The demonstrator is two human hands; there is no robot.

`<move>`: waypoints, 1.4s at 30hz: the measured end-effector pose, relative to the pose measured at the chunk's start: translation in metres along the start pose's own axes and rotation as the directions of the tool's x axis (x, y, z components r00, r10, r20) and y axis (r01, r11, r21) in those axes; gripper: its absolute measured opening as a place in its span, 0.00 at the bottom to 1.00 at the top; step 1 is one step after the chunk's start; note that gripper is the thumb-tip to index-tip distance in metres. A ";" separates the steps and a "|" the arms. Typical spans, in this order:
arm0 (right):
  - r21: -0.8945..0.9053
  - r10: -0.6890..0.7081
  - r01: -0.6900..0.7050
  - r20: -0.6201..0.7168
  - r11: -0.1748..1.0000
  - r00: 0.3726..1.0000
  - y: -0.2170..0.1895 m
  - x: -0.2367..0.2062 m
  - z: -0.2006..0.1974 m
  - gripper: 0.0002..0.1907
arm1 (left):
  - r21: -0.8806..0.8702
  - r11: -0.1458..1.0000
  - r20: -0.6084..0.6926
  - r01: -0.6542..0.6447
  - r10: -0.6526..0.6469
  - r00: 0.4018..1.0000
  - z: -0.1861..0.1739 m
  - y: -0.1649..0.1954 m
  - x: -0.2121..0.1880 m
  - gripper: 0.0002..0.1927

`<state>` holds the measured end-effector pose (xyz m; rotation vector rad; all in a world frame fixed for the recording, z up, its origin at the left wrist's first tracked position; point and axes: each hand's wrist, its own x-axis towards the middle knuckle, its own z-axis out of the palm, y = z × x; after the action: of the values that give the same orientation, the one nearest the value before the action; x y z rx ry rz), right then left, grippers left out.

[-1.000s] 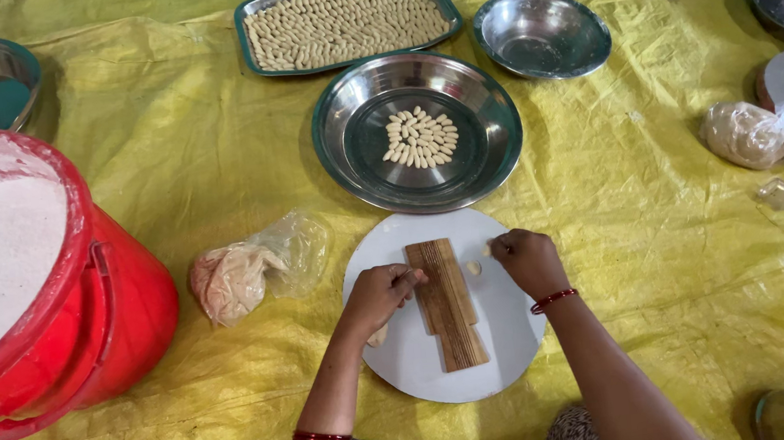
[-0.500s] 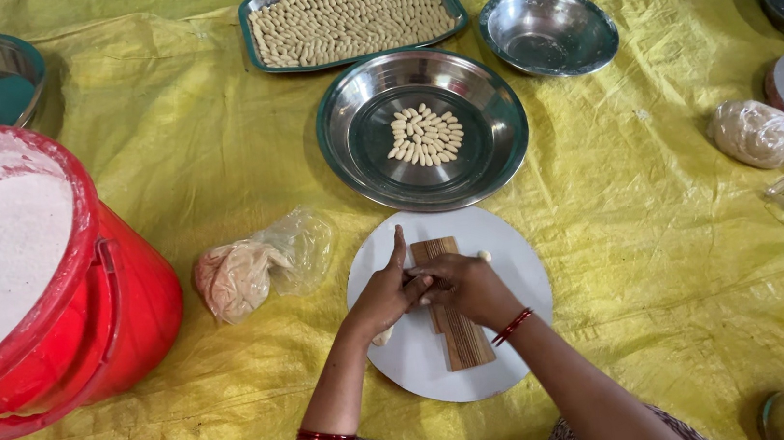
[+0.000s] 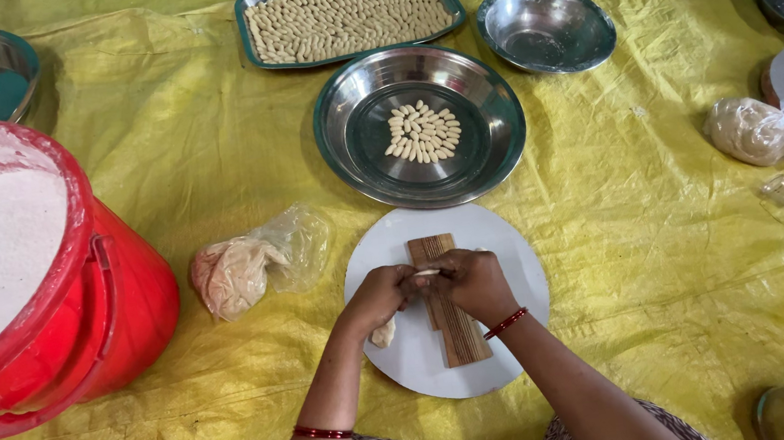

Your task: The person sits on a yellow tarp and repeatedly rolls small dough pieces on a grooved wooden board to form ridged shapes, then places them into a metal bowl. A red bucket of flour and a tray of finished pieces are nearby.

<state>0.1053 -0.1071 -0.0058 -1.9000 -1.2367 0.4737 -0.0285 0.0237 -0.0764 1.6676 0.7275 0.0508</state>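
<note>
My left hand (image 3: 382, 294) and my right hand (image 3: 471, 280) meet over a ridged wooden board (image 3: 452, 325) that lies on a round white plate (image 3: 504, 266). Between the fingertips of both hands I pinch a small pale piece of dough (image 3: 428, 272). A lump of dough (image 3: 385, 333) shows under my left hand. Beyond the plate stands a round steel plate (image 3: 490, 132) with a small heap of shaped dough pieces (image 3: 423, 133).
A red bucket (image 3: 120, 307) of white flour stands at the left. A plastic bag with dough (image 3: 242, 270) lies beside it. A steel tray (image 3: 244, 12) full of shaped pieces, steel bowls (image 3: 545, 27) and another bagged dough lump (image 3: 753, 130) rest on the yellow sheet.
My hands were apart at the board's top, then slid down along it. They are now drawn together at the board's middle, pinching a dough piece.
</note>
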 end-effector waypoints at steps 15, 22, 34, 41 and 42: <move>-0.418 -0.489 0.494 0.129 0.762 0.863 -0.002 -0.002 -0.006 0.10 | 0.124 0.989 -0.006 -0.077 0.078 0.997 -0.006 0.021 -0.019 0.20; 0.544 0.129 -0.301 0.332 0.783 0.934 0.059 0.017 -0.001 0.13 | -0.016 0.978 0.037 -0.207 0.207 0.978 0.002 0.014 -0.012 0.14; -0.338 0.027 -0.121 -0.270 0.933 0.962 0.097 0.021 -0.043 0.15 | 0.118 0.985 -0.050 -0.124 0.131 0.990 -0.001 0.037 -0.027 0.19; -0.256 0.041 -0.119 -0.291 0.959 0.956 0.060 0.020 -0.039 0.15 | 0.183 0.973 -0.024 -0.144 0.151 0.988 0.001 0.024 -0.015 0.37; -0.240 -0.071 0.001 -0.281 0.971 0.957 0.052 0.019 -0.038 0.12 | 0.160 0.976 -0.024 -0.145 0.150 0.988 0.002 0.022 -0.013 0.39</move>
<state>0.1697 -0.1161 -0.0215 -2.0549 -1.1703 0.0226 -0.0288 0.0148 -0.0519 1.8750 0.6465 0.1313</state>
